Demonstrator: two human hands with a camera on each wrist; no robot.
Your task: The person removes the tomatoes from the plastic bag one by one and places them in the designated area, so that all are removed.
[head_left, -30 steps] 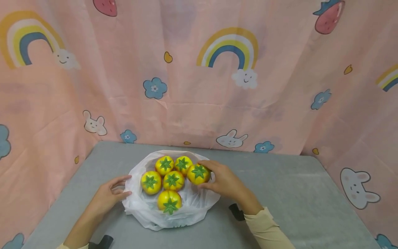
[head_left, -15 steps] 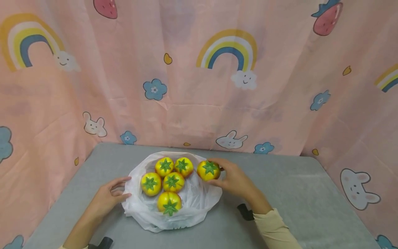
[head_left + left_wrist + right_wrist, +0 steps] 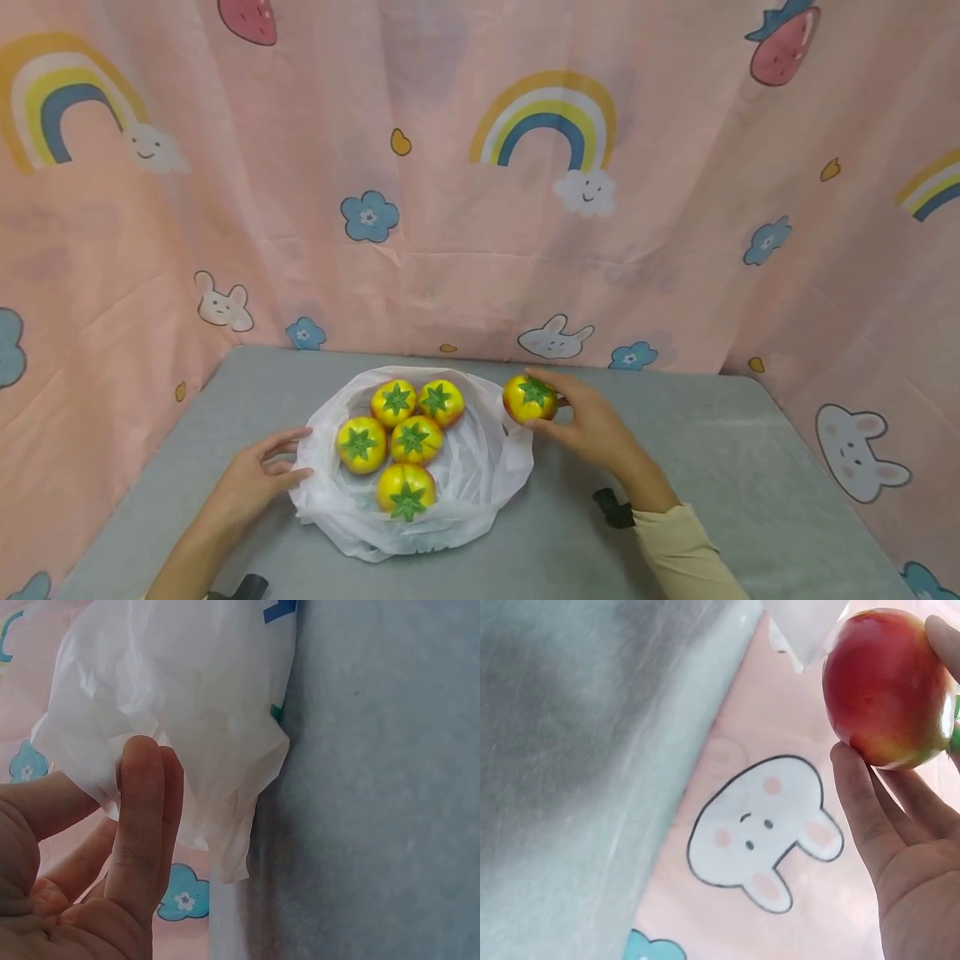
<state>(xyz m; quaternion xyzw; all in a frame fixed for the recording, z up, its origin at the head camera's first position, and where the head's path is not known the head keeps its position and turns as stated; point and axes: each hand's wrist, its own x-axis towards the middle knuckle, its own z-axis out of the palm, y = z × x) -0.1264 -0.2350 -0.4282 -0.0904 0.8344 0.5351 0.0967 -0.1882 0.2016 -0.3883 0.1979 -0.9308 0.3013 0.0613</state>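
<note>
Glossy, smooth fruit point(image 3: 881, 686) is gleaming in R hand point(image 3: 592, 423); thin, crinkled plastic bag point(image 3: 360, 532) is sitting by L hand point(image 3: 251, 477); matt cloth backdrop point(image 3: 450, 287) is hanging beyond both.

The head camera looks forward and down over the desk point(image 3: 750, 475). Close up and sideways, the left wrist view shares the bag point(image 3: 187, 682), the right the fruit point(image 3: 885, 686).

Held fruit point(image 3: 528, 400) is yellow going deep red with green star-shaped top, bagged fruits point(image 3: 416, 439) yellow with green stars, bag point(image 3: 390, 537) white, table point(image 3: 750, 500) grey, sleeve point(image 3: 684, 550) beige, backdrop point(image 3: 450, 292) pink with rainbows point(image 3: 543, 107), blue flowers point(image 3: 370, 217), white rabbits point(image 3: 557, 337).
</note>
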